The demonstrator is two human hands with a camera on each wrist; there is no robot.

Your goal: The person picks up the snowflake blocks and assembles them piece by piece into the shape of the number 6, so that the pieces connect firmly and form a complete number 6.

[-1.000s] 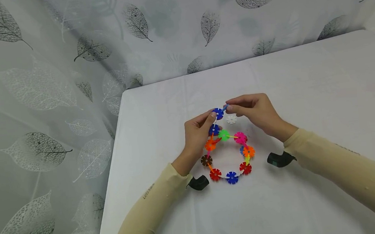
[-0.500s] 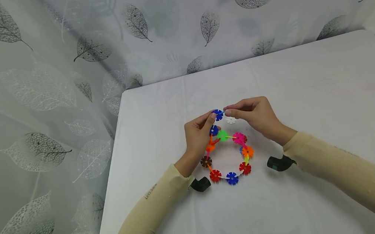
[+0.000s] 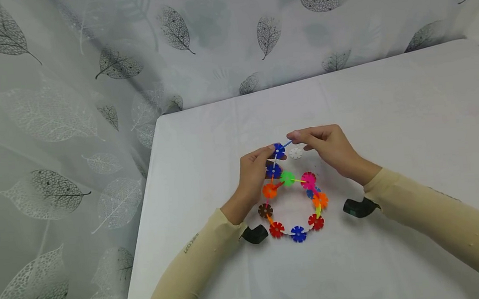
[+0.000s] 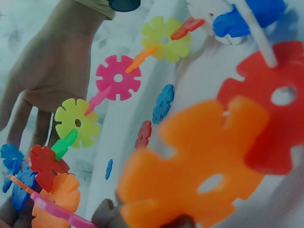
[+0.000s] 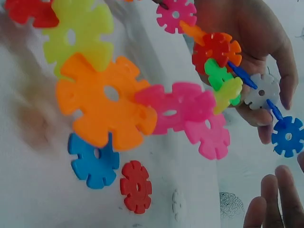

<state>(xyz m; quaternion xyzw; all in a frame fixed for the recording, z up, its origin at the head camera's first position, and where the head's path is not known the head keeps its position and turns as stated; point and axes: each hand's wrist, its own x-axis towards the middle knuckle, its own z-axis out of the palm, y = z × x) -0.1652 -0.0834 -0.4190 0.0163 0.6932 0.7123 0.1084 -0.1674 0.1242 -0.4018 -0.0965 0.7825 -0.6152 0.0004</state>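
My left hand (image 3: 252,174) pinches a dark blue notched snowflake disc (image 3: 279,151) at the upper end of a linked chain. Between thumb and fingertips, my right hand (image 3: 331,148) pinches the edge of a lighter blue snowflake disc (image 5: 288,137) slotted into that dark blue one. Below, the chain runs on through a white disc (image 5: 261,92) and another dark blue disc (image 3: 273,170). There it meets a ring of interlocked discs, among them a green disc (image 3: 287,178), a brown disc (image 3: 265,210) and an orange disc (image 3: 320,201). Exact finger contact is partly hidden.
A loose white disc (image 3: 295,153) lies on the white-covered table (image 3: 413,129) between the hands. Loose blue (image 5: 95,159) and red (image 5: 136,186) discs lie beneath the ring. Black wrist cameras hang under both wrists. A leaf-patterned curtain (image 3: 212,38) stands behind.
My right fingertips have shifted slightly up and right, and the lighter blue disc now tilts upward. The left hand and the ring have lowered a little.
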